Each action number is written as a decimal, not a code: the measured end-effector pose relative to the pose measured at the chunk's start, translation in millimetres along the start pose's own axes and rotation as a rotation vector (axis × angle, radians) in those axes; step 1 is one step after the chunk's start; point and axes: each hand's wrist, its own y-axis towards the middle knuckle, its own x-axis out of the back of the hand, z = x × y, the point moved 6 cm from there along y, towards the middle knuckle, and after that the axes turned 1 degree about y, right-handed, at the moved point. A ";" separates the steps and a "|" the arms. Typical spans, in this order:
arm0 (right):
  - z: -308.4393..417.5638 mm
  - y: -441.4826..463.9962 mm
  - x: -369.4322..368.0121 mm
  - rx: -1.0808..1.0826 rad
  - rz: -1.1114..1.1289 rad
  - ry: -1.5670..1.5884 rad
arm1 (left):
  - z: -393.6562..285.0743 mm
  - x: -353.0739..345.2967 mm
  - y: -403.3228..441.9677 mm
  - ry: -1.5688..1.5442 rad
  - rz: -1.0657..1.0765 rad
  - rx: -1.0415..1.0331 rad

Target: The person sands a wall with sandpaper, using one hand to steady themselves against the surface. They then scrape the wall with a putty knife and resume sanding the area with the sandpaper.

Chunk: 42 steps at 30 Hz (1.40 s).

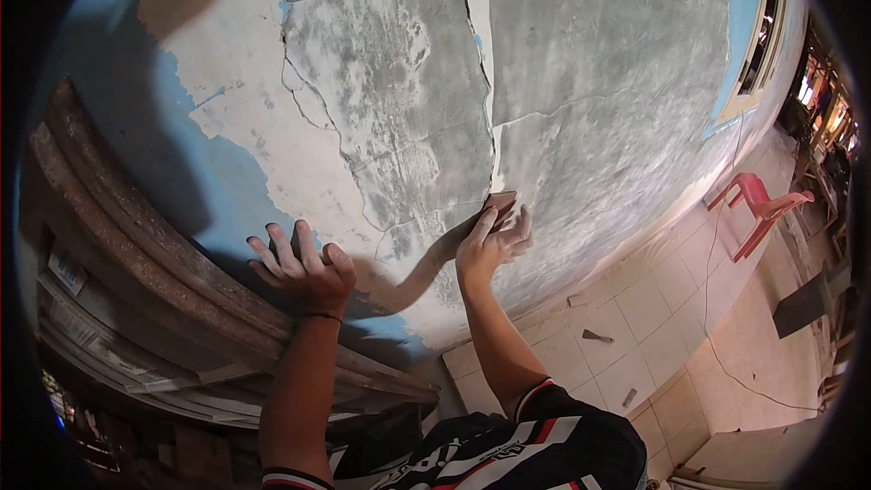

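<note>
In the head view, my right hand [490,249] is closed on a small brown piece of sandpaper [504,203]. It holds the sandpaper at the face of the wall [581,154], by the lower end of a long dark crack. Farther left, my left hand [304,265] is raised with its fingers spread and nothing in it. Whether its fingertips touch the wall is hard to tell. The wall is patchy, with grey plaster, whitish filler and peeling blue paint, and several cracks run down it.
Long wooden boards [172,281] are stacked along the left, close to my left arm. On the tiled floor [667,286] lie a putty knife [596,337] and a small block [630,397]. A red plastic chair [751,209] and a thin cable [710,331] are to the right.
</note>
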 end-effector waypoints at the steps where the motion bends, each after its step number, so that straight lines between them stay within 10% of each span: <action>1: 3.8 1.9 -2.3 0.160 -0.036 0.053 | 0.3 -0.6 -0.2 -0.001 -0.001 0.005; 14: -46.8 -111.8 -41.6 1.012 0.434 -0.109 | -2.3 1.0 -1.2 0.053 0.009 -0.042; 29: 85.9 -92.0 -32.7 0.740 0.500 0.004 | -4.3 2.1 4.6 0.015 -0.063 -0.089; 32: 106.9 -86.5 -32.2 0.970 0.173 0.051 | -2.5 -0.8 0.5 -0.017 -0.097 -0.090; 37: 23.8 -124.2 -41.7 0.774 0.806 -0.036 | -2.7 -2.4 2.3 -0.003 -0.010 -0.044; 42: 92.1 -82.9 -27.8 0.823 0.348 0.111 | -2.6 -2.1 0.2 -0.043 -0.044 -0.064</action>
